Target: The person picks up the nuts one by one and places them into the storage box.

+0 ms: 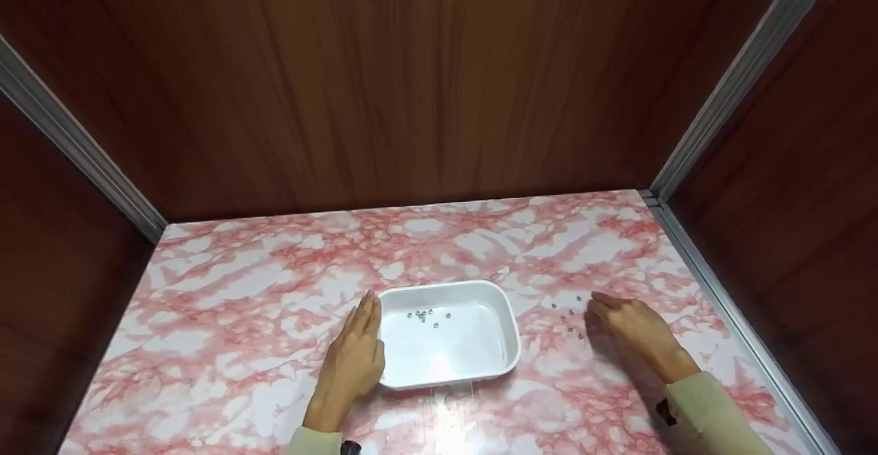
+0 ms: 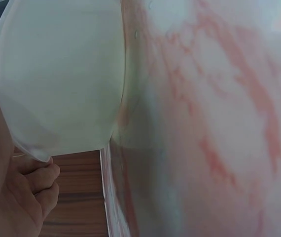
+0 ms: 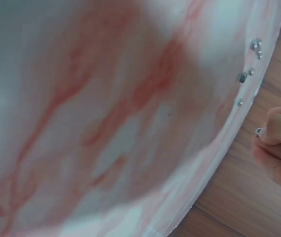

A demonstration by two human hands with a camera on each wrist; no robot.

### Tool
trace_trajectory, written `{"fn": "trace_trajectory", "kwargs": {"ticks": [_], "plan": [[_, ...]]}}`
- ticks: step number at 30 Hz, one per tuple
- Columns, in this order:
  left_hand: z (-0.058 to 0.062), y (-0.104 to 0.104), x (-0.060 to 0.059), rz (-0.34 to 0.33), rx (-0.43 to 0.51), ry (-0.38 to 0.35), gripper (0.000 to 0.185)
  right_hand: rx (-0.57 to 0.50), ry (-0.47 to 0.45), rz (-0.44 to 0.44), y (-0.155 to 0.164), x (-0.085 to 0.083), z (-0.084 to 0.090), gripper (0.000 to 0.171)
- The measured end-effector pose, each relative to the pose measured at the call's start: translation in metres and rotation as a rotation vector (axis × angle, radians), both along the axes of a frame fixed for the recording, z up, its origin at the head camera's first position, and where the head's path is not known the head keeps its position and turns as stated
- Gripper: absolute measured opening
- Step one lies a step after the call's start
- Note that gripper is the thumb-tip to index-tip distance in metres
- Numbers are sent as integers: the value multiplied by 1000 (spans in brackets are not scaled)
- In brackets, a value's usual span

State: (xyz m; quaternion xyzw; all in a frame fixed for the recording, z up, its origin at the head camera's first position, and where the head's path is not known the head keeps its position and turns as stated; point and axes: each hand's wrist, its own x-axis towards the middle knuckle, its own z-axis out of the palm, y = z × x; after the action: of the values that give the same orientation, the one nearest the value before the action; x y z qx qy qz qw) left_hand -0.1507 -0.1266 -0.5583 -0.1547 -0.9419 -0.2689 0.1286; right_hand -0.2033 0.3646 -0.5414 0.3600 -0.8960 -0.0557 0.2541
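Observation:
A white rectangular tray (image 1: 446, 377) sits on the marbled table, with several small metal nuts (image 1: 436, 325) in its far left part. My left hand (image 1: 353, 355) rests along the tray's left side, its fingers straight and close together against the rim. The tray's outer wall (image 2: 66, 84) fills much of the left wrist view beside that hand. Right of the tray lie several more loose nuts (image 1: 571, 312). Beside them, my right hand (image 1: 634, 328) pinches one small nut (image 3: 259, 132) between thumb and finger, just above the table.
The table (image 1: 240, 318) has a glossy red-and-white marbled top. Dark wood-grain panels (image 1: 411, 98) enclose it at the back and sides, with a grey metal strip (image 1: 727, 324) along the right edge.

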Motion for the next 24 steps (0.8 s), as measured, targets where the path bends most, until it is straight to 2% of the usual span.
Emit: {"fn": "trace_trajectory", "kwargs": {"ticks": [6,16,24], "plan": [[0,-2,-1,13,-54,11,57,41,70,51,-2,0,6,49],[0,-3,-1,15,-77,-6,59,-50,140,198,-20,-9,16,40],[0,-3,-1,6,-37,-33,59,-115,154,215,-41,-9,26,40]]}}
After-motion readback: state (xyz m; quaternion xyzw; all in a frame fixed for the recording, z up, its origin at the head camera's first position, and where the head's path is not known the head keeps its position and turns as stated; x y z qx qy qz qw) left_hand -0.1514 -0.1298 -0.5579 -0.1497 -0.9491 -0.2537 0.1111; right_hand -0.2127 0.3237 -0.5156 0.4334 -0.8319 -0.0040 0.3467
